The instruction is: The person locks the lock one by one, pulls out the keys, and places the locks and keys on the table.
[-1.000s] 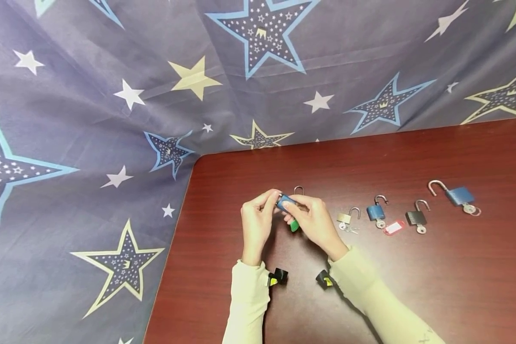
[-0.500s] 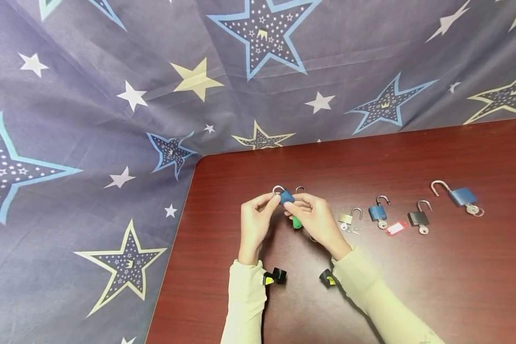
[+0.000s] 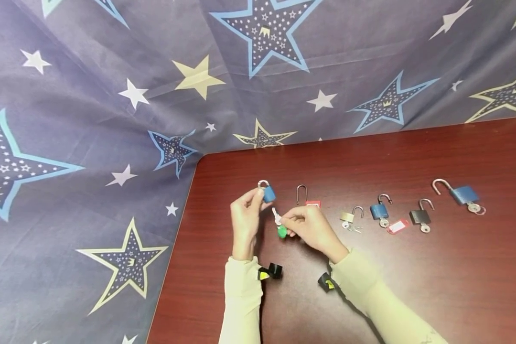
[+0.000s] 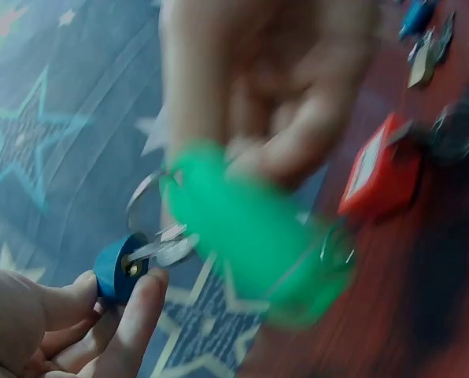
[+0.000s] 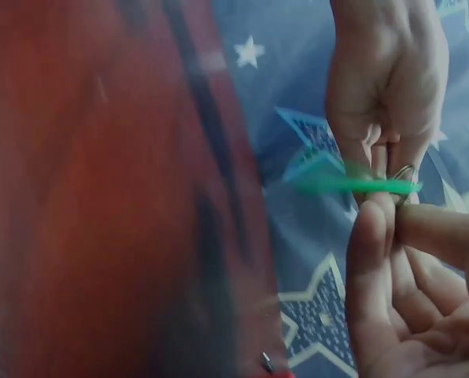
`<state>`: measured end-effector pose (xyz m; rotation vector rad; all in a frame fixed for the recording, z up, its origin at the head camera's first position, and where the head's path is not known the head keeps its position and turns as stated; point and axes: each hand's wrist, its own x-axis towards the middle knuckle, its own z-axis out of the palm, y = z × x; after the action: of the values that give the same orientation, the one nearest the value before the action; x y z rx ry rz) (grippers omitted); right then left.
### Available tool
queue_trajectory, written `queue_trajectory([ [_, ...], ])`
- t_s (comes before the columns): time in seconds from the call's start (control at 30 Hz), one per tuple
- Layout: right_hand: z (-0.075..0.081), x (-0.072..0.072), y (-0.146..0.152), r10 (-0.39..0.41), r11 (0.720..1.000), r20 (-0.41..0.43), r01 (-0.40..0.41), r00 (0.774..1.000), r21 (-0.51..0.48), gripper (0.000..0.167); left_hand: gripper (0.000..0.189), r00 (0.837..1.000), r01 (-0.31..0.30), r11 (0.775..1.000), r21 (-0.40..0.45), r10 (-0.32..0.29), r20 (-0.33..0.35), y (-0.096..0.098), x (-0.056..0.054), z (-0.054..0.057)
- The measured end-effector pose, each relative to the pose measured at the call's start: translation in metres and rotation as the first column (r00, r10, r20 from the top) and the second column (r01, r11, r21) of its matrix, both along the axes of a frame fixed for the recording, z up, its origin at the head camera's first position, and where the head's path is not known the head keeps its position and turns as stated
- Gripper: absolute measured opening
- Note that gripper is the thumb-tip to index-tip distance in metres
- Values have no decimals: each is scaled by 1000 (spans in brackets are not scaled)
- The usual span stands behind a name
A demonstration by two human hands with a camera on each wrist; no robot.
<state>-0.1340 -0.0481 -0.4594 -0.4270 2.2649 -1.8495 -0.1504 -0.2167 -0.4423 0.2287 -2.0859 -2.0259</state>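
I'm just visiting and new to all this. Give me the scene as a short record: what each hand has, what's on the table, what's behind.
Left hand: holds a small blue padlock
Right hand: pinches at least one key with a green tag
On the table, left to right: red padlock, brass padlock, medium blue padlock, red tag, black padlock, large blue padlock
Plainly open: the brass, medium blue, black and large blue padlocks
Table: reddish brown
Backdrop: cloth with stars
Unclear: whether the held padlock is locked
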Motion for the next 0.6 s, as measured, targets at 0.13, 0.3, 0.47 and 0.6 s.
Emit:
queue_trajectory([
  [0.13, -4, 6, -10, 38, 997, 8, -39, 999, 63, 11, 22, 996, -87, 995, -46, 88, 27, -18, -5, -3],
  [0.3, -11, 6, -20, 11, 992, -17, -9, 1000, 127, 10, 23, 994, -51, 982, -181, 68, 91, -29, -12, -13],
  [0.47, -12, 8, -34, 38, 986, 11, -39, 999, 162, 12, 18, 986, -31, 915, -401, 94, 139, -38, -16, -26],
  [0.6, -10, 11, -50, 46, 982, 20, -49, 999, 183, 13, 18, 985, -18, 849, -528, 106, 137, -47, -22, -30],
])
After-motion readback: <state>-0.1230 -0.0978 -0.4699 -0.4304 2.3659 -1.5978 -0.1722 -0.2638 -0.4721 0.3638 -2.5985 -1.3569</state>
